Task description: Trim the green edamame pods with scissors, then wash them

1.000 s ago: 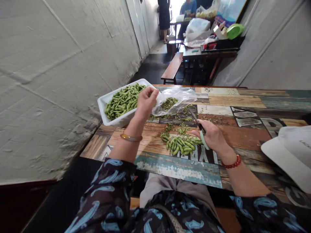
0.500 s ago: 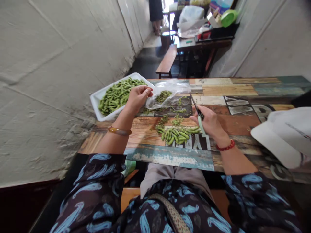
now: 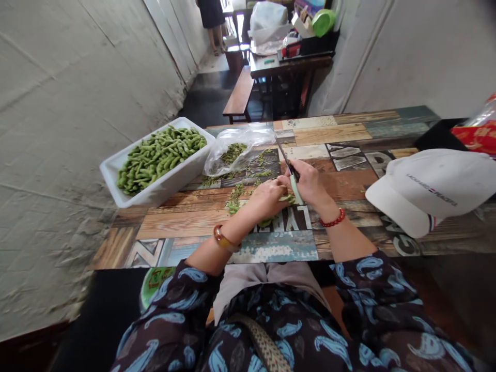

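My right hand grips scissors with dark blades and pale green handles, the blades pointing away from me. Close beside it, my left hand is bent over the small pile of edamame pods, its fingers curled inward near the scissors. What those fingers hold is hidden. The pile is mostly covered by my left hand. Stem scraps are scattered to the left and beyond my hands. A clear plastic bag with green trimmings lies behind them.
A white tub full of edamame stands at the left by the wall. On the right lies a white cap, with a red package beyond. Behind are a bench, a cluttered table and a standing person.
My left hand has come from beside the tub down to the pod pile, near the right hand. The right hand still holds the scissors. The view has swung to the right.
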A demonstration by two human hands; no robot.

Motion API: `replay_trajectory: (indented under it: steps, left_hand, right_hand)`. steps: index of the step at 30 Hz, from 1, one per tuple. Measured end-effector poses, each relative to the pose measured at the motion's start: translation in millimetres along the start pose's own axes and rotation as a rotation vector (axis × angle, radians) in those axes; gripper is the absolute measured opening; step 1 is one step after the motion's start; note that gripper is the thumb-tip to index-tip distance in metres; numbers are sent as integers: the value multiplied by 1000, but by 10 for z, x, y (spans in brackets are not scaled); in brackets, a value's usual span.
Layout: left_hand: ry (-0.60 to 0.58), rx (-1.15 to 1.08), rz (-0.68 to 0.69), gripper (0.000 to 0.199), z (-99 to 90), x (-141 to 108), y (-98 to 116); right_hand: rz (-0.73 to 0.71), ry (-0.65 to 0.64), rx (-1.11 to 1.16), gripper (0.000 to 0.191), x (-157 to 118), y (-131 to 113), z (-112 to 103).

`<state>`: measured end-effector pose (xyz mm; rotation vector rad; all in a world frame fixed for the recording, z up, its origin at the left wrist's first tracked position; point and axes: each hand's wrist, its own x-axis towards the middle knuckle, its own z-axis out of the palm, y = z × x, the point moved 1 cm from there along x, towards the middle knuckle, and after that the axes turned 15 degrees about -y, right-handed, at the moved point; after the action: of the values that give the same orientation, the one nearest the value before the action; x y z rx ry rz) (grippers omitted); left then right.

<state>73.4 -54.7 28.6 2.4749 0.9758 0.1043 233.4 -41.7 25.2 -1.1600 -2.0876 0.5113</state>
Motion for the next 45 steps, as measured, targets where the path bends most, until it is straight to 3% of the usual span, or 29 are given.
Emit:
replay_trajectory:
  steps: [7, 11, 14, 19, 24, 35, 45]
  left_hand:
    - [-48, 94, 34, 28, 140, 89, 37]
    - [9, 32, -33, 13, 67, 19, 19]
    - [107, -237, -112, 5, -57, -90, -117]
    - [235, -937, -33, 21, -280, -295, -416]
    - [163, -1329, 35, 32, -363, -350, -476]
    - [289, -1352, 54, 29, -329, -473, -561]
    - [348, -1292, -61, 33, -351, -501, -476]
  right_hand:
    - [-15, -10, 25, 39, 5, -12, 17]
    - [-14, -3, 15, 39, 0, 6, 27]
    - [-12, 18, 1, 37, 1, 13, 24]
    - [-38, 21, 0, 38, -7, -21, 45]
    - [-45, 22, 0, 41, -15, -36, 95]
    - [-105, -38, -110, 42, -60, -123, 122]
    - [-209, -195, -146, 57, -83, -183, 153]
